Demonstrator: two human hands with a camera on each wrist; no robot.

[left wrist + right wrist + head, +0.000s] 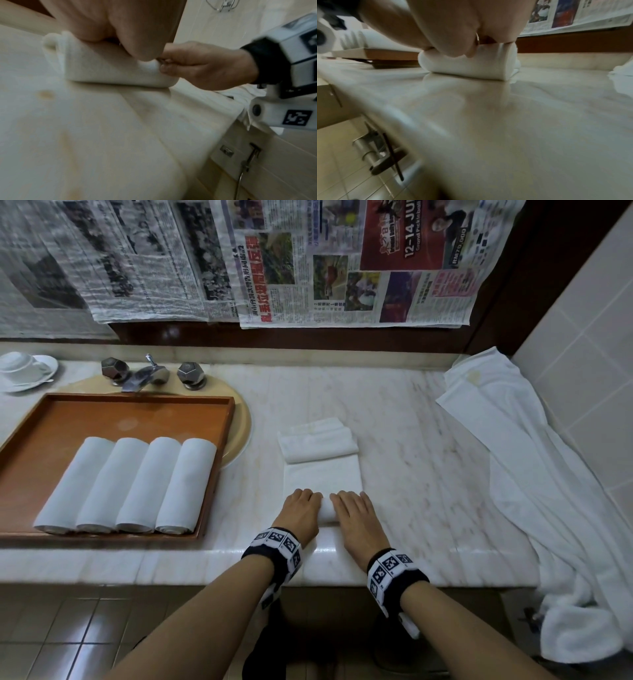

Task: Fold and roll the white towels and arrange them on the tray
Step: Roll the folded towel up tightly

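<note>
Left hand: your left hand [301, 513] lies palm down over the left end of the part-rolled towel [327, 510], fingers curled over the roll, the thumb tucked at its near side.
Right hand: your right hand [356, 515] sits on the right end of the same roll, fingers bent over the top; the left wrist view shows its fingertips [165, 68] pinching the roll's end.
Grip judgement: both hands are closed around the roll, pressing it to the desk [411, 422] rather than lifting it.
Towel in hand: rolled at the near end only; its flat, folded part [322, 477] stretches away from you toward the far side, unrolled.
Towel position: on the desk just right of the tray [144, 414], close to the near edge.
Waiting stock: one folded towel [317, 441] lies on the far end of the flat strip, touching it.
Tray: four rolled towels [126, 486] lie side by side, touching, in the near part; the far part shows bare wood.
Further cloth: a large white cloth [513, 446] is draped over the right end of the desk and hangs off it; you cannot tell from here whether it belongs to the task.
Progress: four rolls done, a fifth begun, at least one more to go.
Remaining: finish this roll, set it on the tray, then roll the folded one.
</note>
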